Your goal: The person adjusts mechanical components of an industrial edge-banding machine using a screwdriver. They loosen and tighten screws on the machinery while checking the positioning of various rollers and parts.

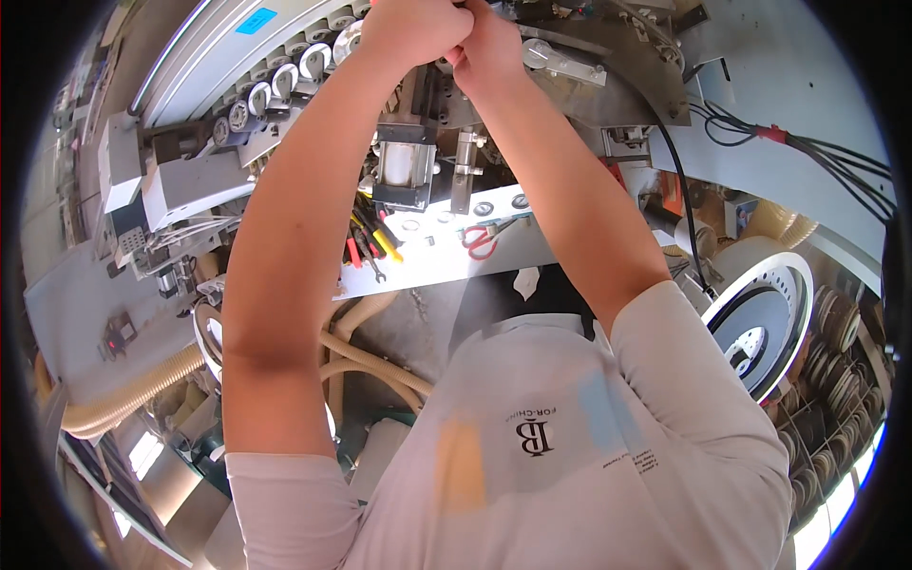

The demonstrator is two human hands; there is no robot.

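Both my arms reach up to the top edge of the head view, over a machine. My left hand (413, 30) is closed, its fingers curled against my right. My right hand (489, 49) is closed too and touches the left one. Whatever they grip is hidden behind the fingers and cut off by the edge; a speck of red shows beside the left hand. Just below them sits a metal cylinder block (407, 163), with an upright metal bracket (464, 171) beside it.
Red-handled scissors (481, 243) and several hand tools (372, 233) lie on a white ledge (427, 270). A row of rollers (283, 81) runs along the upper left. Black cables (825, 157) hang at right, above a round white-rimmed wheel (803, 299). Beige hoses (375, 369) pass below the ledge.
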